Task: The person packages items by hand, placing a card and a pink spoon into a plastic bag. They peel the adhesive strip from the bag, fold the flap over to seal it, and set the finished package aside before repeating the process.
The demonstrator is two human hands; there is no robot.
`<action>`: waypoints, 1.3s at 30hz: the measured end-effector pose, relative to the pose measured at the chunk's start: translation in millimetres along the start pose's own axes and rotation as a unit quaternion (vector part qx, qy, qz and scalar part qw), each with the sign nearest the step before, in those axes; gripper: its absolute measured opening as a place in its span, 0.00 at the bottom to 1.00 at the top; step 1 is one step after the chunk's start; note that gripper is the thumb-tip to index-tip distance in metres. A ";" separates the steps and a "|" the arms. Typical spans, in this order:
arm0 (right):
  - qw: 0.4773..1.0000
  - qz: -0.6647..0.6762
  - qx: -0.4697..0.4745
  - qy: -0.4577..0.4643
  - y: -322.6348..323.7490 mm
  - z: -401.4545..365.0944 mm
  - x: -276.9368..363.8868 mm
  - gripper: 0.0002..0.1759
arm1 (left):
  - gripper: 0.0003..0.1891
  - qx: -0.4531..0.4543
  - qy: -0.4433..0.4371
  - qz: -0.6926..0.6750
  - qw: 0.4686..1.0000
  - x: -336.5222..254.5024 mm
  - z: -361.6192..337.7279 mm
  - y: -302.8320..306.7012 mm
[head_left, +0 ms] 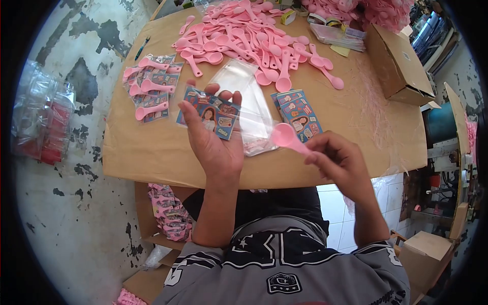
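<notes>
Lower centre of the frame: right hand (340,162), fingertips pinched on the handle end of a pink spoon (285,138), whose bowl points left toward the centre. The spoon is judged light, stiff, smooth plastic, best held by the handle, as here. Centre: left hand (216,145), fingers curled around a printed card (209,117) and a clear sleeve (249,104). The card looks thin and bendable and the film limp and slippery, so the edges suit gripping. Beyond, on the cardboard tabletop (152,152): card stack (299,116) right of centre, bagged spoons (150,89) at left, loose spoon pile (249,33) at top.
</notes>
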State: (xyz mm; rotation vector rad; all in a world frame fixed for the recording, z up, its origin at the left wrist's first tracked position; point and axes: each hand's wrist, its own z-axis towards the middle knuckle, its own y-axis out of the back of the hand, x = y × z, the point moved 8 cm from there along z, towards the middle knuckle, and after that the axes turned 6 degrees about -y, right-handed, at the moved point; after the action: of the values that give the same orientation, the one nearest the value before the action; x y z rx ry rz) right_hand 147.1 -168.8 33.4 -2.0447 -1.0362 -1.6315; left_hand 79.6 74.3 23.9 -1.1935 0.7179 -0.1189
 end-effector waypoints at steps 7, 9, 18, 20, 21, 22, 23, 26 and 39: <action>0.978 0.190 0.037 0.075 -43.3 15.1 -4.7 0.19 | 0.31 0.027 0.065 0.074 0.995 16.9 -18.2 -8.6; 0.970 0.226 0.051 0.074 -47.7 16.0 -0.4 0.17 | 0.31 0.024 0.082 0.077 0.993 19.5 -22.8 -11.4; 0.969 0.199 -0.074 0.130 -41.8 32.3 -8.7 0.11 | 0.26 0.044 0.215 -0.058 0.974 52.2 -45.4 -17.4; 0.969 0.201 -0.076 0.124 -42.6 34.4 -11.9 0.12 | 0.25 0.049 0.235 -0.040 0.970 55.3 -46.3 -19.9; 0.969 0.202 -0.076 0.121 -42.5 35.4 -13.8 0.12 | 0.24 0.053 0.237 -0.039 0.969 56.3 -46.2 -20.1; 0.967 0.202 -0.082 0.129 -41.2 35.9 -14.9 0.12 | 0.24 0.057 0.238 -0.038 0.969 57.3 -46.1 -19.5; 0.966 0.203 -0.088 0.136 -40.2 36.6 -16.0 0.12 | 0.24 0.062 0.239 -0.036 0.968 58.1 -45.5 -19.1; 0.962 0.182 -0.122 0.163 -34.1 31.4 -8.7 0.13 | 0.25 0.078 0.254 -0.044 0.963 60.7 -44.3 -19.2; 0.832 -0.373 -0.258 0.321 8.3 0.1 52.3 0.29 | 0.30 0.091 0.321 -0.077 0.940 53.2 -36.8 -41.5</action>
State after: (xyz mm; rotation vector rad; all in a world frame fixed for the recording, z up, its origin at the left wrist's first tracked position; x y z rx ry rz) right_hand 157.3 -156.9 84.0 -1.1087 -1.2836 -2.9859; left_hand 111.7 4.8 30.1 -1.0283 1.1517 -0.7168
